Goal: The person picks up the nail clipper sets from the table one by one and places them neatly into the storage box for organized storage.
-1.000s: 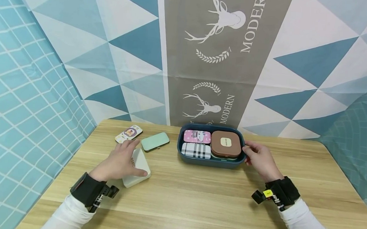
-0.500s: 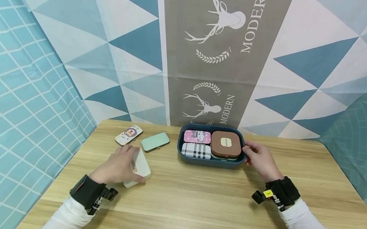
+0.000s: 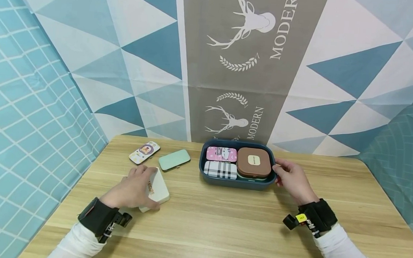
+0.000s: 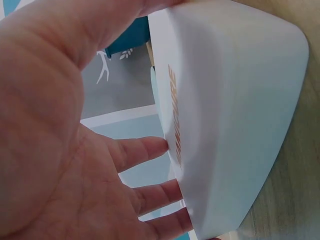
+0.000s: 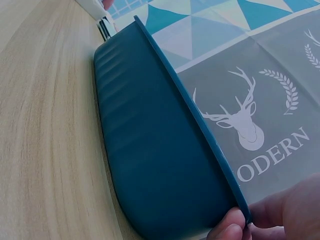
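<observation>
My left hand point(image 3: 132, 187) spans a white manicure case point(image 3: 158, 187) lying on the table, its thumb at the near edge and its fingers at the far edge. In the left wrist view the lettered top of the case point(image 4: 200, 115) is close to the palm, with fingertips against its edge. My right hand point(image 3: 293, 181) pinches the right end of a dark blue storage bin point(image 3: 221, 182), thumb and fingers on either side of its rim. Inside the bin are a pink patterned case point(image 3: 222, 154), a plaid case point(image 3: 221, 170) and a brown square case point(image 3: 254, 162) stacked on a green one.
A mint-green case point(image 3: 174, 160) and a white case with a cartoon print point(image 3: 144, 152) lie beyond my left hand on the wooden table point(image 3: 214, 228). A patterned cloth backdrop point(image 3: 153, 62) rises behind the table and along its sides.
My left thumb and fingers have drawn in around the white case, uncovering more of its lettering. The right hand and the bin stay in place.
</observation>
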A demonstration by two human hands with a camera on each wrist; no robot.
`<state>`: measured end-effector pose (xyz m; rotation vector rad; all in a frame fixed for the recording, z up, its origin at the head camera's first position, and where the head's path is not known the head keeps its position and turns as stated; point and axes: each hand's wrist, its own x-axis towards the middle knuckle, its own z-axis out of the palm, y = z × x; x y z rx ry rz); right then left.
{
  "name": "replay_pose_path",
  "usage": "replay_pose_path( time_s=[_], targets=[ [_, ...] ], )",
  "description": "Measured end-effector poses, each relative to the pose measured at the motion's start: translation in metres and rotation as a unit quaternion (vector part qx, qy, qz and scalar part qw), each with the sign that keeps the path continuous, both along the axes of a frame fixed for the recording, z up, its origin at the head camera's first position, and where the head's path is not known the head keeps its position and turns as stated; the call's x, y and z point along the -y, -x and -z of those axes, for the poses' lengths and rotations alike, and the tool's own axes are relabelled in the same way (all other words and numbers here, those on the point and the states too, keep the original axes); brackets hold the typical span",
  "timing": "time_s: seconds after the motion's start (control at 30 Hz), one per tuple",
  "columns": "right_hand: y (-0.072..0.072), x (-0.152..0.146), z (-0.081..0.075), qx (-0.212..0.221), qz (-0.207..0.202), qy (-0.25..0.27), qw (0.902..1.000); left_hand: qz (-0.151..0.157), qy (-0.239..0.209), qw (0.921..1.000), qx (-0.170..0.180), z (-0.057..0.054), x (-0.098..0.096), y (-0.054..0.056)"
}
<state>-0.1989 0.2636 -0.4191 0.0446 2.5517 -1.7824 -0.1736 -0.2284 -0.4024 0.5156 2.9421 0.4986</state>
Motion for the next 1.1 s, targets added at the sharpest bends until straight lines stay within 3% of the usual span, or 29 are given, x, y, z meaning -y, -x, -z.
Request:
replay_pose_path(
  time_s=[0.3,0.8,1.1],
  targets=[
    [-0.0004,0.0005,0.0000,0.002,-0.001,0.005,1.0000,0.002,0.004,1.0000,0.005,-0.0003,-0.0001,-0.0018],
    [0.0008,0.0020,-0.0010,0.004,-0.005,0.009,0.9999,0.011,-0.006,0.9998,-0.016,0.0030,0.0038,-0.0012],
    [-0.0007,0.0023,-0.0027,-0.003,-0.006,0.006,1.0000,0.021,-0.016,0.9993,-0.026,-0.0012,0.0053,-0.0018]
  ],
)
